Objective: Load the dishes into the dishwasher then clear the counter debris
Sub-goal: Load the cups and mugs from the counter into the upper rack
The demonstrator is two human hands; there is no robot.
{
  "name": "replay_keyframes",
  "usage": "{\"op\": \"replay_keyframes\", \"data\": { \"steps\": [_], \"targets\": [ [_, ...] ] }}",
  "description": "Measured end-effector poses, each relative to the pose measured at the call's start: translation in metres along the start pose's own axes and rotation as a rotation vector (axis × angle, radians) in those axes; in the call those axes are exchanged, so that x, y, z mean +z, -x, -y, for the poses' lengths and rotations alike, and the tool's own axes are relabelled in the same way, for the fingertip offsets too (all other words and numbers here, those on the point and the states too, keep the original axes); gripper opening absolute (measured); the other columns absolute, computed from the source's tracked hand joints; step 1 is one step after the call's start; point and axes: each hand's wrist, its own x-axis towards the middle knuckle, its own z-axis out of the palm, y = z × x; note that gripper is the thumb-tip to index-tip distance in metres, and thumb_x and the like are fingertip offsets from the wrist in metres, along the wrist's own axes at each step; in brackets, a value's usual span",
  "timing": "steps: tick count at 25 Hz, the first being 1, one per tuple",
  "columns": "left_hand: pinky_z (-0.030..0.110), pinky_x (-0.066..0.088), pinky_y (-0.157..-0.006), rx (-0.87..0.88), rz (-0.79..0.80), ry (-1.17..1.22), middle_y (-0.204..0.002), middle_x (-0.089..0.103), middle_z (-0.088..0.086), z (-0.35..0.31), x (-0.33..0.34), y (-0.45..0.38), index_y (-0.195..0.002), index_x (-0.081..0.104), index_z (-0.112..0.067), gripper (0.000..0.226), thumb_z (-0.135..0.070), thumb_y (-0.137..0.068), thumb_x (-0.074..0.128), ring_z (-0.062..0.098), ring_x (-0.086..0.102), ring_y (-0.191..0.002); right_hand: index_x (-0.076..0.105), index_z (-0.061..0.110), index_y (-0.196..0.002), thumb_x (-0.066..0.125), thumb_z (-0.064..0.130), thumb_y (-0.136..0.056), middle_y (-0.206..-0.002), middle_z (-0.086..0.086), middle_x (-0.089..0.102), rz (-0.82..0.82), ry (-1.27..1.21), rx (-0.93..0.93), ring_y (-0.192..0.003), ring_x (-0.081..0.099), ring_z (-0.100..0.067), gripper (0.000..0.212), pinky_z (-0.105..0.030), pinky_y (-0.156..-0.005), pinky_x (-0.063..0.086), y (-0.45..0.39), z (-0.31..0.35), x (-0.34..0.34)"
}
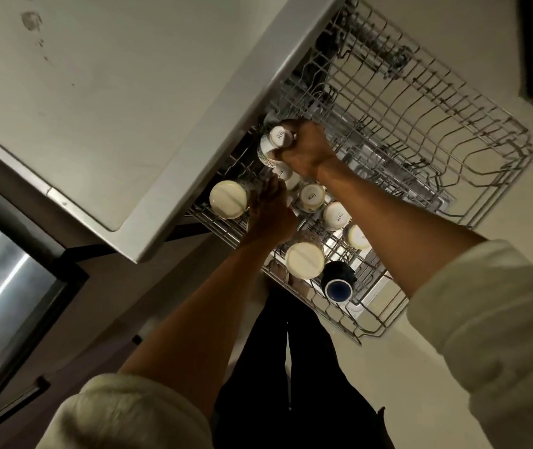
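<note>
Looking straight down at the pulled-out upper dishwasher rack (472, 131), which runs from the centre of the frame out to the upper right. The right hand (307, 147) is curled around a white patterned mug (273, 147), held upside down just above centre, right at the rack's inner edge under the countertop (96, 108). Its base has some printed lettering on it.

The left hand (270, 212) sits just below that, reaching in among the cups. Its fingers are hidden behind the hand itself, so I can't tell whether they're gripping anything.

A bunch of stuff is already loaded upside down along the lower left side of the rack: a cream cup (228, 199) left of the left hand, two small white mugs (311, 197) with the same lettering right of it, another cream cup (304, 259) lower down, and a dark blue mug (339, 281) beside that. The rest of the rack, towards the upper right, is bare wire.

The countertop fills the upper left and has a few dark smudges (32, 21) near the top. Both sleeves (501, 319) are cream and pushed up the forearms.
</note>
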Motion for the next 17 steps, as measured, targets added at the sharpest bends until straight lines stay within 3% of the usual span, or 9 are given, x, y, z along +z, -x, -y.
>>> {"op": "replay_keyframes", "data": {
  "steps": [2,5,7,10,17],
  "targets": [
    [0.044,-0.007,-0.123,0.012,-0.024,-0.056,-0.167,-0.005,0.009,0.0,0.0,0.002,-0.159,0.006,-0.01,0.072,-0.027,-0.099,0.044,0.024,-0.01,-0.153,0.073,0.017,-0.112,0.083,0.021,-0.071,-0.102,0.0,0.076,0.023,0.053,-0.047,-0.091,0.072,-0.012,0.042,-0.027,-0.079,0.06,-0.007,-0.001,0.004],
    [0.042,-0.006,-0.122,0.053,-0.069,-0.063,-0.167,0.0,0.008,-0.002,0.003,0.007,-0.159,0.011,-0.01,0.07,-0.028,-0.1,0.044,0.023,-0.005,-0.154,0.073,0.015,-0.11,0.082,0.027,-0.069,-0.102,-0.002,0.075,0.016,0.162,-0.101,-0.095,0.071,-0.013,0.043,-0.029,-0.086,0.058,-0.013,-0.004,0.014],
    [0.041,-0.002,-0.124,0.109,-0.122,-0.059,-0.167,0.008,0.008,0.001,0.008,0.007,-0.158,0.017,-0.01,0.069,-0.024,-0.097,0.048,0.022,0.002,-0.154,0.072,0.015,-0.11,0.081,0.031,-0.07,-0.107,-0.005,0.074,0.016,0.245,-0.132,-0.101,0.069,-0.018,0.044,-0.032,-0.091,0.057,-0.016,-0.004,0.022],
    [0.044,0.008,-0.125,0.148,-0.175,-0.072,-0.164,0.021,0.009,0.007,0.018,0.005,-0.155,0.026,-0.009,0.068,-0.016,-0.092,0.05,0.024,0.014,-0.153,0.069,0.015,-0.112,0.08,0.031,-0.073,-0.112,-0.007,0.071,0.029,0.36,-0.171,-0.107,0.067,-0.023,0.044,-0.022,-0.089,0.049,-0.017,-0.002,0.03],
    [0.043,0.018,-0.121,0.242,-0.341,-0.022,-0.145,0.053,0.01,0.011,0.027,0.008,-0.139,0.054,-0.006,0.061,-0.005,-0.079,0.059,0.025,0.042,-0.14,0.065,0.009,-0.118,0.08,0.026,-0.078,-0.121,-0.015,0.065,0.097,0.579,-0.112,-0.116,0.058,-0.03,0.046,-0.035,-0.091,0.05,-0.001,0.0,0.035]
  ]
}}
